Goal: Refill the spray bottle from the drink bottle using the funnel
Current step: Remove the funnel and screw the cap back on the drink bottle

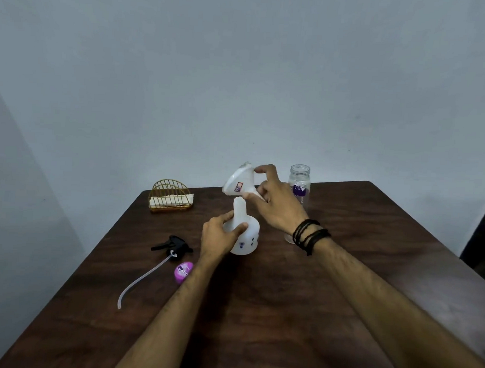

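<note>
The white spray bottle (pixel 246 234) stands upright mid-table with its neck uncovered. My left hand (pixel 219 235) grips its shoulder from the left. My right hand (pixel 276 202) holds the white funnel (pixel 237 183) tilted on its side just above and right of the bottle's neck, wide mouth facing left. The clear drink bottle (pixel 299 183), uncapped and with a purple label, stands behind my right hand, partly hidden by it. The black trigger sprayer head (pixel 174 246) with its long tube lies flat to the left.
A purple cap (pixel 184 271) lies near my left forearm. A gold wire napkin holder (pixel 170 197) sits at the table's back left. The dark wooden table (pixel 372 245) meets a plain wall behind. A dark chair edge shows at the far right.
</note>
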